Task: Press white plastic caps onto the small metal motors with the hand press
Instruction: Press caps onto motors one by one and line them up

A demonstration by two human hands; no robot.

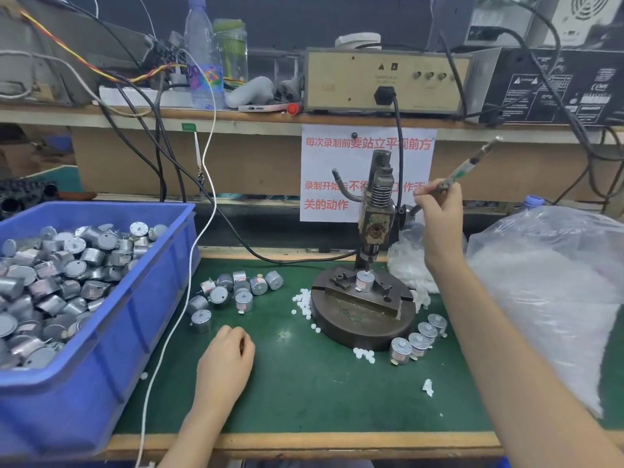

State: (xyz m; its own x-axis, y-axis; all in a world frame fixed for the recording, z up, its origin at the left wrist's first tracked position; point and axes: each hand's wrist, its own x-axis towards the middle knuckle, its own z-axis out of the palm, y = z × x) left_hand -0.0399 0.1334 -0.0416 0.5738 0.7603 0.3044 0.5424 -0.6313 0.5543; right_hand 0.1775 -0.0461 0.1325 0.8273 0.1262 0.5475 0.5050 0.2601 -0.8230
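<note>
Motor (364, 281) is sitting on the press base (363, 324); right hand (439, 214) is gripping the lever (469, 165) at one o'clock; left hand (226, 361) is resting on the surface (304, 396) at seven o'clock, fingers (236, 334) loosely curled.

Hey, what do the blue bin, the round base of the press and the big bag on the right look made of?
Blue bin: likely moulded plastic; smooth, evenly coloured walls with a rounded rim. Press base: seemingly iron or steel; dull, dark, worn surface. Bag: thin clear plastic film; crinkled, glossy, see-through.
</note>
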